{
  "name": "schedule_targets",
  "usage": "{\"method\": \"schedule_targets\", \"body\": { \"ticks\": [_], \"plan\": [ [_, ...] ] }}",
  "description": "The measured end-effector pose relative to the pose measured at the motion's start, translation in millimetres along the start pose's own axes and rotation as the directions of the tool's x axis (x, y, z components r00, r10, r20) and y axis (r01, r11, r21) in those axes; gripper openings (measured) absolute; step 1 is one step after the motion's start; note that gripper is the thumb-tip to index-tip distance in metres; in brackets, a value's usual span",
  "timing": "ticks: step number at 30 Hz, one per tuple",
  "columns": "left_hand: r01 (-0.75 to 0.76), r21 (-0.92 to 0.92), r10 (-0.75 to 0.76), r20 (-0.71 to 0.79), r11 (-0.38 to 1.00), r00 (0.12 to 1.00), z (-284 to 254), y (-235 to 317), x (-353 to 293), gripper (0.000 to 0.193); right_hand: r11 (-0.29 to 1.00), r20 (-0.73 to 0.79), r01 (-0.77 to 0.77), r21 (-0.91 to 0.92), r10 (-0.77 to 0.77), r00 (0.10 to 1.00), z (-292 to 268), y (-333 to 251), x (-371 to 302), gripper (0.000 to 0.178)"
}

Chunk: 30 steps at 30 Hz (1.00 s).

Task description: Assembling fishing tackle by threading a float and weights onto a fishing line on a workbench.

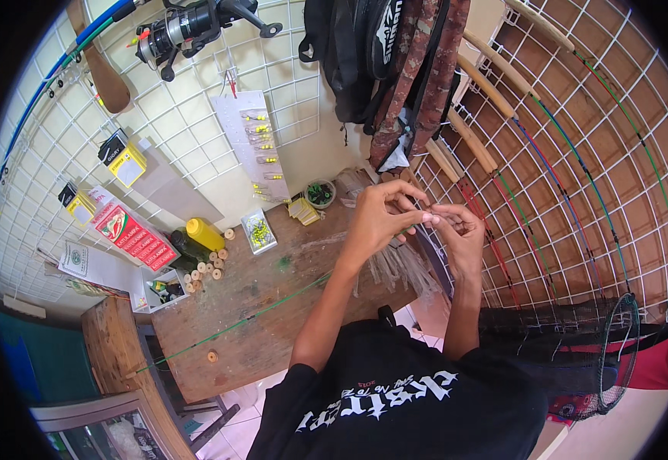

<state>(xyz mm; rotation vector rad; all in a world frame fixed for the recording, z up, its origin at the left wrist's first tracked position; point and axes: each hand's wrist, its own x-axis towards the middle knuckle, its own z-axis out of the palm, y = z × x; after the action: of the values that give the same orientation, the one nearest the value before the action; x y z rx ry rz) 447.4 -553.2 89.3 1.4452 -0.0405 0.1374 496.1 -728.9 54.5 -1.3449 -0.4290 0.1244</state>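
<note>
Slender green rod [248, 317] slants across a worn wooden bench [226, 337], its far stretch passing behind the left forearm and lining up with the fingertips, as I watch by head camera from afar. Thumb and fingers of the left hand [391, 217] appear pinched on it, a touch of green showing just below them. Fingers of the right hand [460, 228] bunch against the left's; from here I cannot tell whether they are closed on anything, or on something too fine to make out.

By my reading, the work is partway through. Dark bands already mark the rod's visible length, while no reel or grip shows on that stretch; the detail under the fingertips looks unfinished, though the hidden portion keeps me from judging how much remains.

Loose cork rings [213, 356] lie on the bench, more clustered beside a yellow bottle [205, 234], and clear plastic strips [387, 268] spread beneath the hands. On the white grid at right hang rods with pale handles [493, 86], their shafts banded too.
</note>
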Motion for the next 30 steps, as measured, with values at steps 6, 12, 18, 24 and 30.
{"method": "schedule_targets", "body": {
  "ticks": [6,12,18,24,30],
  "plan": [
    [0.026,-0.083,-0.026,-0.003,0.996,1.0,-3.3,-7.3,-3.5,0.027,0.998,0.037,-0.023,0.065,0.021,0.999,-1.9,0.3,-0.4,0.021],
    [0.028,-0.116,-0.029,-0.007,0.993,1.0,-5.7,-10.8,-3.9,0.024,0.995,0.048,-0.039,0.088,0.035,0.998,-1.0,-0.9,-0.5,0.023],
    [0.02,-0.087,-0.022,-0.028,0.996,0.999,-2.4,-5.6,-4.5,0.024,0.995,0.046,-0.035,0.092,0.031,0.998,-1.3,-1.3,-1.0,0.024],
    [0.02,-0.061,-0.022,-0.031,0.998,0.999,-0.6,-5.8,-3.3,0.025,0.995,0.015,-0.03,0.092,0.029,0.999,1.2,-3.6,-1.0,0.026],
    [0.011,-0.059,-0.012,-0.022,0.998,1.0,0.7,-3.6,-3.5,0.028,0.997,0.028,-0.015,0.078,0.013,1.0,1.4,-5.9,-1.6,0.021]
  ]
}}
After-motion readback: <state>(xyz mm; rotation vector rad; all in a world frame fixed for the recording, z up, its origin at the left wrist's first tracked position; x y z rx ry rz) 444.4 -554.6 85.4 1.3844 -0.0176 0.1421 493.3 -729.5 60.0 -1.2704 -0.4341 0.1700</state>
